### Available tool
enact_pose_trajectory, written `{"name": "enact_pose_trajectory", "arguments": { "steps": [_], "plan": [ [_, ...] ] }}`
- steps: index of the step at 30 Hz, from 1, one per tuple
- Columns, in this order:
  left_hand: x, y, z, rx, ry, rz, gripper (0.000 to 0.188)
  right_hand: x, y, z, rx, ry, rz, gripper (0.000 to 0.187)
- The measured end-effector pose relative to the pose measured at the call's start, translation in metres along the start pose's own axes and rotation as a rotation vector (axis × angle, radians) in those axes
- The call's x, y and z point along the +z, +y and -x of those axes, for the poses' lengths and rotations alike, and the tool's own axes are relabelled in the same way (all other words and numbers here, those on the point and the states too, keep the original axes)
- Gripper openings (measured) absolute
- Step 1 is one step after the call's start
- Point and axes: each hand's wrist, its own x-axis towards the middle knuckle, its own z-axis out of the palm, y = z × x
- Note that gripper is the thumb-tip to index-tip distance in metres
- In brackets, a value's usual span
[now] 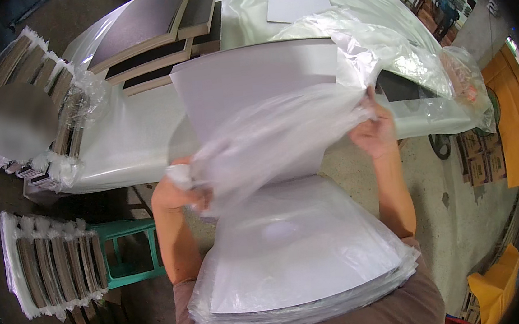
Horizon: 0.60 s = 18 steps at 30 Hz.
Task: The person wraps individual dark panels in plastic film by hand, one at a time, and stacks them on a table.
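A clear plastic bag (275,126), smeared by motion, is stretched between my two hands. My left hand (182,187) is closed on its bunched lower-left end. The upper-right end is pinched by my right hand (375,127), which is raised higher. Behind the plastic, a large white board (257,68) stands tilted at the table's near edge, its lower part seen through the film. Against my body lies a stack of white sheets in clear plastic (300,258), just below my hands. I cannot tell whether the bag holds anything.
Dark-topped thick boards (143,26) are piled on the plastic-covered table (114,145). Loose plastic film (385,43) and a white sheet (298,1) lie farther right. Wrapped bundles (60,262) rest by a green stool (129,252) at left. Orange sheets (508,116) stand at right.
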Motion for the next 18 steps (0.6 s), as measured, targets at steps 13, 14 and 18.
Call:
{"name": "enact_pose_trajectory", "arguments": {
  "steps": [13, 14, 18],
  "plan": [
    [-0.004, -0.006, -0.067, 0.182, 0.897, -0.990, 0.066, 0.035, -0.017, -0.056, -1.083, 0.352, 1.732, 0.048],
    [0.006, 0.000, -0.058, 0.180, 0.908, -1.054, 0.063, 0.035, -0.017, -0.057, -1.148, 0.340, 1.745, 0.051],
    [0.012, -0.019, 0.006, 0.406, 0.770, -1.019, 0.033, 0.032, 0.009, -0.020, -1.205, 0.406, 1.627, 0.049]
  ]
}}
